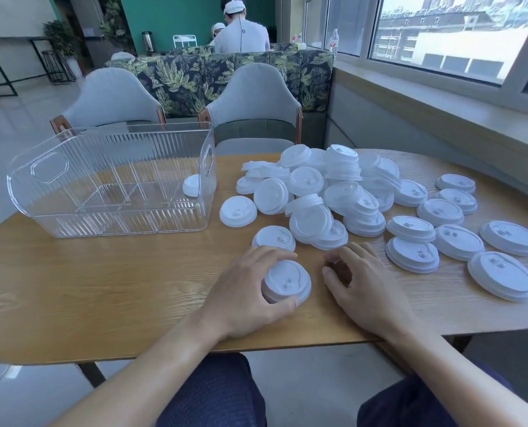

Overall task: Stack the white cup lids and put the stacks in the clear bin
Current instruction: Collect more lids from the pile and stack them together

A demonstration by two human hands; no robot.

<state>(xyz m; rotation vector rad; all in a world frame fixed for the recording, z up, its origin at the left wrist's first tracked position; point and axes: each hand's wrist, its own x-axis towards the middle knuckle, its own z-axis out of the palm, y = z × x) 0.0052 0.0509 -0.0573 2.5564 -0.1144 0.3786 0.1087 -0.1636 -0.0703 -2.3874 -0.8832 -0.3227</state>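
Observation:
My left hand (244,291) grips a short stack of white lids (287,280) on the wooden table (102,282), thumb at its near side and fingers over its far side. Just right of it, my right hand (361,282) hovers over the table with fingers loosely curled and nothing in it. A big loose pile of white lids (318,192) lies behind both hands, and more lids (456,238) are spread flat to the right. The clear ribbed bin (109,183) stands at the left, tilted, with one white lid (192,185) seen at its right end.
Two grey chairs (253,100) stand at the table's far side. A window sill (441,87) runs along the right. A person sits with their back turned at the far end of the room. My knees are under the table's near edge.

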